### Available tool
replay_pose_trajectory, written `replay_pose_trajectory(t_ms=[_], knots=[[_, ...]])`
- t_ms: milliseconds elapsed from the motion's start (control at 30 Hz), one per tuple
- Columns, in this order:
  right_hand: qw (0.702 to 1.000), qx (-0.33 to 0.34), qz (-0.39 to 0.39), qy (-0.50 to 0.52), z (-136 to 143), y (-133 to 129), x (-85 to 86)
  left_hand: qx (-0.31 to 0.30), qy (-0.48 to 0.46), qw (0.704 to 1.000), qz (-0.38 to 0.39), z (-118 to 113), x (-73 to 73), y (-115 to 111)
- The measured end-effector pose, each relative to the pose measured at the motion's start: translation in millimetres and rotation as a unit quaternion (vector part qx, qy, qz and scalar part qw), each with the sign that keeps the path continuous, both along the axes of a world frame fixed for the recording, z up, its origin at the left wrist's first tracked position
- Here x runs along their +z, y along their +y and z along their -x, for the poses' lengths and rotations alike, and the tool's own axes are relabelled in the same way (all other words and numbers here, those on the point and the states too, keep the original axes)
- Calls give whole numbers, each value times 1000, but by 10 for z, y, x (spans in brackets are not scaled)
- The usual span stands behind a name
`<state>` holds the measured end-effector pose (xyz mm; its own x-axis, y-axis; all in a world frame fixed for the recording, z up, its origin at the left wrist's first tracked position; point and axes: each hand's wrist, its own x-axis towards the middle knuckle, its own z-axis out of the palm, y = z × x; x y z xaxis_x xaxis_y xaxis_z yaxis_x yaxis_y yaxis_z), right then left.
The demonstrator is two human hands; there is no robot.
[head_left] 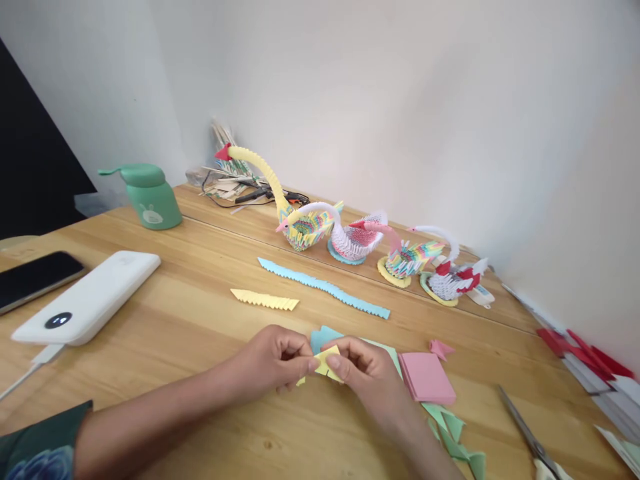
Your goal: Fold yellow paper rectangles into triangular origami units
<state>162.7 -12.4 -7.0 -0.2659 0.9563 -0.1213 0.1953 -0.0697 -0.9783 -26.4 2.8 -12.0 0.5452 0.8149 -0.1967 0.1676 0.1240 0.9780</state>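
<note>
Both hands meet at the front middle of the table, pinching a small folded yellow paper [327, 363] between thumbs and fingers. My left hand [280, 360] grips its left side, where another bit of yellow shows below the fingers. The right edge is held by my right hand [367, 373]. Just behind the hands lie blue paper [320, 337] and pale green paper [393, 353], partly hidden. A pink paper stack [427, 378] sits right of my right hand. Farther back lie a yellow strip [265, 300] and a longer blue strip [325, 288] of interlocked paper.
Several paper swans [305, 230] line the back. A green bottle [153, 197], white power bank [90, 297] and phone [37, 277] are left. Green folded pieces [453, 427], a pink piece [441, 349], scissors [530, 437] and red-and-white papers [590, 360] are right.
</note>
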Motion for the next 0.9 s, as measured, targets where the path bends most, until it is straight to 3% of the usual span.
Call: replay_pose_trajectory(t_ms=[167, 367, 567, 767, 900], knots=[[1000, -1, 3, -2, -1, -17, 53, -33, -49, 998, -4, -7, 66, -50], [1000, -14, 2, -2, 14, -23, 66, 3, -13, 998, -69, -19, 108, -65], [999, -18, -34, -32, 43, -65, 87, 5, 6, 997, -82, -24, 100, -68], [993, -33, -89, -73, 75, -95, 113, 1, -4, 999, -50, -28, 79, -75], [997, -7, -55, -63, 82, -82, 103, -12, -25, 1000, 1, -36, 59, -69]])
